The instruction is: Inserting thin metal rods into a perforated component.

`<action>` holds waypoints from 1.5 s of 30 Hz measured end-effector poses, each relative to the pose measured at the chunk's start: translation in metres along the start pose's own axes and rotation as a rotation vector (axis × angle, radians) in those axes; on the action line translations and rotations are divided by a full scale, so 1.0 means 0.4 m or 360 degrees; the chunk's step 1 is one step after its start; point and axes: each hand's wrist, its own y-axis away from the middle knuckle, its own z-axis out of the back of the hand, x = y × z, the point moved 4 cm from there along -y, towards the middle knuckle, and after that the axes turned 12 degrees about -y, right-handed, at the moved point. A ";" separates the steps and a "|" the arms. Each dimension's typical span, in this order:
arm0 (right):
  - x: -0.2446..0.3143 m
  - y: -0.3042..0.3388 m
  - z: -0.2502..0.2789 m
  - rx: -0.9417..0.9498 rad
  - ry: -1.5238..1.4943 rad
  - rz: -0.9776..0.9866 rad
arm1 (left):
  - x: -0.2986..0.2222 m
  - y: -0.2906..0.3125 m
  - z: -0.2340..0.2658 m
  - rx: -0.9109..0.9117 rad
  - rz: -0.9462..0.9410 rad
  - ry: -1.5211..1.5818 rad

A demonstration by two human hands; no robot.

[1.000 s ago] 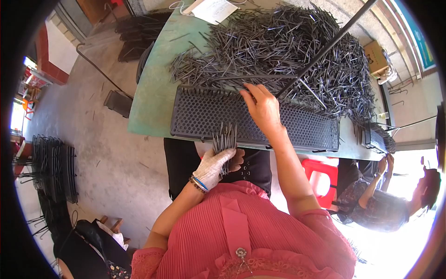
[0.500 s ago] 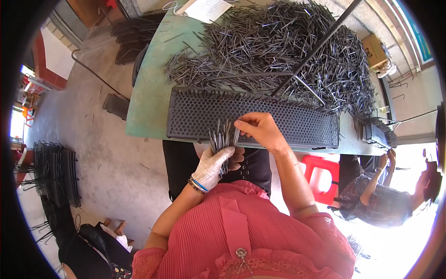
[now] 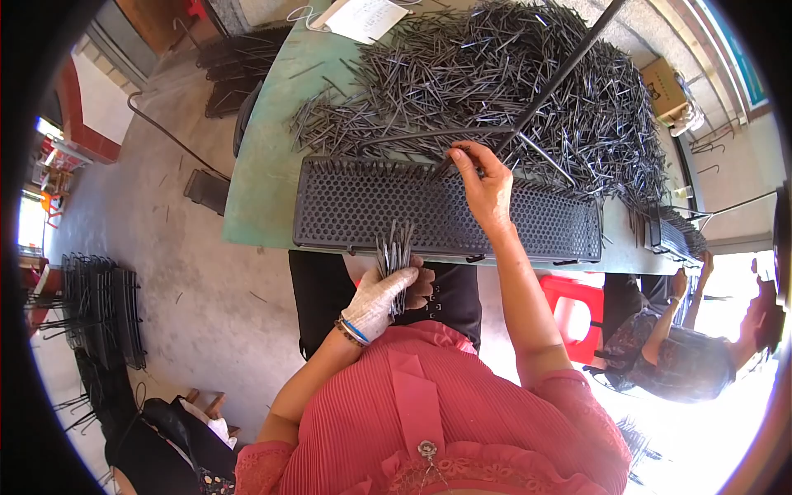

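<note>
My left hand (image 3: 381, 295), in a whitish glove, is closed around a bundle of thin dark metal strips (image 3: 397, 245) held upright in front of my body. Bare, my right hand (image 3: 485, 188) reaches over the far edge of a black perforated rack (image 3: 355, 216), its thumb and fingers pinched. A dark metal strip (image 3: 443, 169) shows at those fingertips, slanting down to the rack. Along that far edge stands a row of similar strips. The fingertips partly hide where the strip meets the rack.
A large heap of dark strips (image 3: 528, 74) covers the far part of the green table (image 3: 260, 194). A black rod frame (image 3: 569, 70) rises over it. At the right, another person (image 3: 681, 355) works at a similar rack. A red stool (image 3: 569, 313) stands below the table.
My right hand has moved away from the bundle, up and to the right, to the rack's far edge. The left hand still grips the bundle in nearly the same place.
</note>
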 end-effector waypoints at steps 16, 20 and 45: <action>-0.013 0.020 -0.004 -0.0037 -0.0003 0.0016 | 0.007 0.000 0.011 -0.0016 0.0023 0.0025; -0.019 0.034 -0.004 -0.0100 -0.0027 0.0001 | 0.007 -0.002 0.011 -0.0012 0.0021 0.0022; -0.010 0.024 -0.015 0.0140 0.0085 0.0139 | 0.008 0.001 0.015 0.0013 0.0033 0.0012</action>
